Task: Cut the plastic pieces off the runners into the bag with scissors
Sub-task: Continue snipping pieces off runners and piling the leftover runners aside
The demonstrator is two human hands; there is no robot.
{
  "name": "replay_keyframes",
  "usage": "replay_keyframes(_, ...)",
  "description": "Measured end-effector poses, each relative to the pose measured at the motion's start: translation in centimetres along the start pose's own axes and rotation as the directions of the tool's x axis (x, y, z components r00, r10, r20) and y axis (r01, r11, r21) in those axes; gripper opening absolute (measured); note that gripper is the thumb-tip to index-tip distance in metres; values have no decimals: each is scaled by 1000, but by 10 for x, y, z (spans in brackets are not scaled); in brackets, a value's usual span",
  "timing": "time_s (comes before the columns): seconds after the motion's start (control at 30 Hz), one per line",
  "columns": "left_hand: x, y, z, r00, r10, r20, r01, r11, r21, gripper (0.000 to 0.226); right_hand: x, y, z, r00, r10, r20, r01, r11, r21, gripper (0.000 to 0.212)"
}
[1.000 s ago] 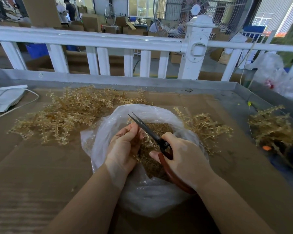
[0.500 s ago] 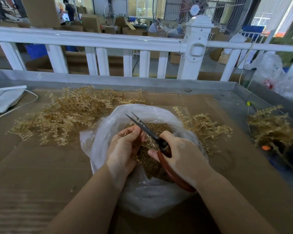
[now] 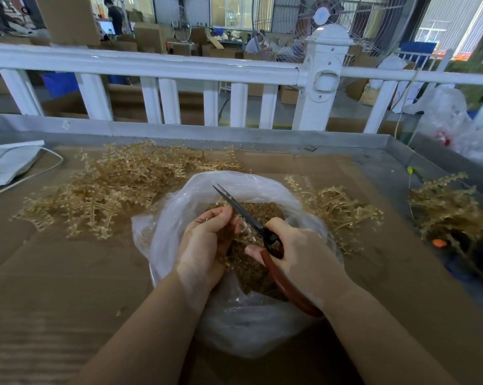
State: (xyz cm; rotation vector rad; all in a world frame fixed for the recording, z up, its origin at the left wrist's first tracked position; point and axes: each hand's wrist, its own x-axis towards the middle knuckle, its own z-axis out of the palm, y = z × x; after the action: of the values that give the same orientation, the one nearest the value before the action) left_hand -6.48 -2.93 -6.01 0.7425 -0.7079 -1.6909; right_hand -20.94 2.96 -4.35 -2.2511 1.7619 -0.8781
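**Both hands over the open bag, scissors at a runner**

The right hand (image 3: 304, 257) grips the red-brown handles of the scissors (image 3: 251, 218), fingers curled round them, wrist low over the near right rim of the clear plastic bag (image 3: 179, 218). The dark blades point up and to the left, their tips nearly together, above the bag's mouth. The left hand (image 3: 207, 243) is curled round a tan plastic runner (image 3: 243, 232), thumb pressed to fingers near the blades, with the runner's toothed side showing between the two hands. Both forearms reach in from the near edge.

Inside the bag lies a heap of cut tan pieces (image 3: 262, 212), directly under the hands. The bag sits on a cardboard sheet (image 3: 54, 273) that covers a grey metal table (image 3: 387, 173) with a raised rim. A large pile of runners (image 3: 109, 190) lies to the left behind the bag, touching its far edge; a smaller pile (image 3: 337, 209) lies just beside its right side. A third tangle (image 3: 451, 207) sits well apart at the table's right edge, next to a small orange object (image 3: 438, 242). A white folded item with a cord (image 3: 9, 162) rests at the far left.

Beyond the rim stands a white railing (image 3: 179, 68); behind it are cardboard boxes, a large caged fan (image 3: 332, 23) and people at work.

Bare cardboard lies near left and near right of the bag.
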Motion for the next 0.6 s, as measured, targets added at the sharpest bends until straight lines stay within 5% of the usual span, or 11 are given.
replay_keyframes(0.6, 0, 1, 2, 993, 53, -108, -53, 999, 1, 9, -3, 1, 0, 1000, -20, 1, 20, 1000, -14, 32)
